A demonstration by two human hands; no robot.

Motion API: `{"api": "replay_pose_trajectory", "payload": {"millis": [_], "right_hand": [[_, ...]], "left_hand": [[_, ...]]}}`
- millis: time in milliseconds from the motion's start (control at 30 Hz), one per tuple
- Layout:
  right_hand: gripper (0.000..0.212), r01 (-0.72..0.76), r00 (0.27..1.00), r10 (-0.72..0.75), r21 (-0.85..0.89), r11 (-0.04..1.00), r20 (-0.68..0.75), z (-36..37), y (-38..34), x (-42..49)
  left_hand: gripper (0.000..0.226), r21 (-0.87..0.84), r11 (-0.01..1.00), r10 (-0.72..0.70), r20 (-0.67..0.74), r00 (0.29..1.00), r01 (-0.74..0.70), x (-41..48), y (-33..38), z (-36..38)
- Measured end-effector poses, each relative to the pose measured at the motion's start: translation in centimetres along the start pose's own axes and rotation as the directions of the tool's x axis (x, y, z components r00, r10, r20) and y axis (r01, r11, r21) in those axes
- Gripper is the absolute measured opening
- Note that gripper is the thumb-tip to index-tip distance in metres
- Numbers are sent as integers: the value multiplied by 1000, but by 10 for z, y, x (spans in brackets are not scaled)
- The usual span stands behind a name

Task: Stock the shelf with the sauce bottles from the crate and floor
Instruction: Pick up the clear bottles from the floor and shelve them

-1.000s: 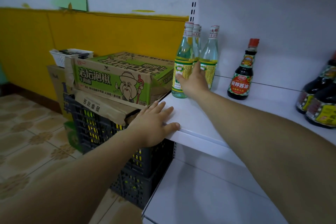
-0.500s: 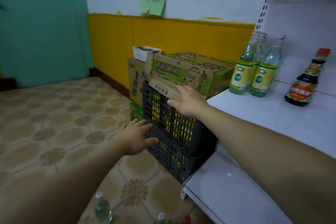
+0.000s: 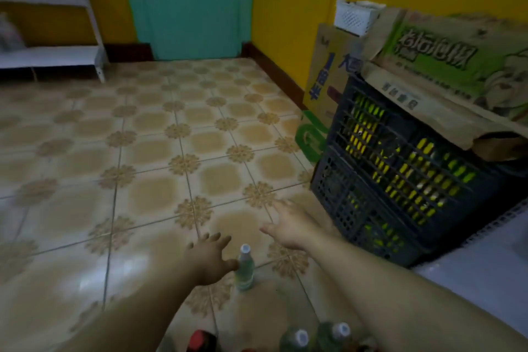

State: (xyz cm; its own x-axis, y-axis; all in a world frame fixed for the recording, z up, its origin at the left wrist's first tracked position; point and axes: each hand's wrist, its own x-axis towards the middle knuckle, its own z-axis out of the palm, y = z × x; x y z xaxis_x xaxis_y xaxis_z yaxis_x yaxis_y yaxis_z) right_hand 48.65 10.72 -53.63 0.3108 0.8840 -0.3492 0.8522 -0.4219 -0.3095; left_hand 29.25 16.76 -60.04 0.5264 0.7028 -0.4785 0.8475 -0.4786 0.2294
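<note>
A clear green bottle with a white cap [image 3: 245, 267] stands upright on the tiled floor. My left hand [image 3: 210, 257] hovers just left of it, fingers spread, thumb beside the bottle's shoulder, holding nothing. My right hand [image 3: 294, 226] is spread open above the floor to the bottle's right, empty. At the bottom edge stand two more green bottles [image 3: 295, 338] [image 3: 335, 333] and a red-capped dark bottle [image 3: 201, 340]. The black plastic crate [image 3: 400, 180] sits at right with yellow-labelled bottles showing through its lattice.
Cardboard boxes [image 3: 445, 66] lie on top of the crate, with a white basket [image 3: 355, 17] behind. The white shelf edge [image 3: 485, 260] is at lower right. Another white shelf unit [image 3: 51, 57] stands far left. Open tiled floor [image 3: 143, 151] lies ahead.
My view has swung down and left from the shelf to the floor. Both hands dropped from the shelf and crate toward the bottle standing on the tiles.
</note>
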Motion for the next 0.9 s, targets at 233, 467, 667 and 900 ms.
{"api": "replay_pose_trajectory", "payload": {"millis": [233,467,667,900], "right_hand": [[80,32,977,-44,64,997,210,105,12,68],[39,-5,970,-23,115,993,240,169,10,103],[25,-27,997,7,255,967,78,157,15,79],[23,150,983,-65,561,814,-169,41,5,16]], "left_hand": [[85,-59,997,-42,175,984,53,63,-24,87],[86,-200,971,-78,251,965,131,101,-37,129],[93,-262,960,-33,227,973,94,95,-35,117],[108,-444,891,144,91,985,-90,29,0,36]]}}
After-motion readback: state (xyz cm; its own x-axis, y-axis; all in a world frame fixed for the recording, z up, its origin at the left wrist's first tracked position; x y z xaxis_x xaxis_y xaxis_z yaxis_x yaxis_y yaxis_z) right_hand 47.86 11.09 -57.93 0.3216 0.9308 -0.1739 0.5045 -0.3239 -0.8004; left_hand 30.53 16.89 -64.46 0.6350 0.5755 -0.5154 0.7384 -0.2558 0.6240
